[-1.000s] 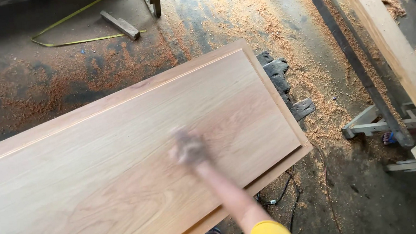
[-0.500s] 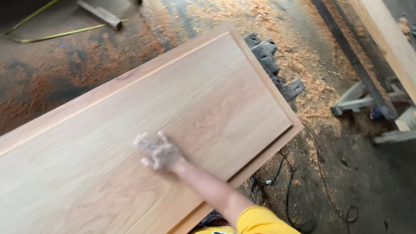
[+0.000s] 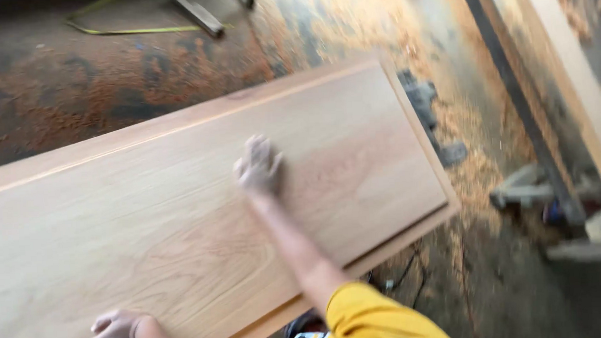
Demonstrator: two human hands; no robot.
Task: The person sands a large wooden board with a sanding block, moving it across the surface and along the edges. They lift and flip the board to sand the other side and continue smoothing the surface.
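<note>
Right hand [image 3: 258, 167], seemingly flat, on panel [image 3: 144, 198]

Just one view here, taken from head height and aimed steeply down, fairly close in. The frame is mostly filled by a wooden panel [image 3: 199, 202] slanting from 8 o'clock up to 2 o'clock. Sawdust-covered floor [image 3: 70, 85] is seen from 10 through 3 o'clock. Everything's a bit blurred.
</note>
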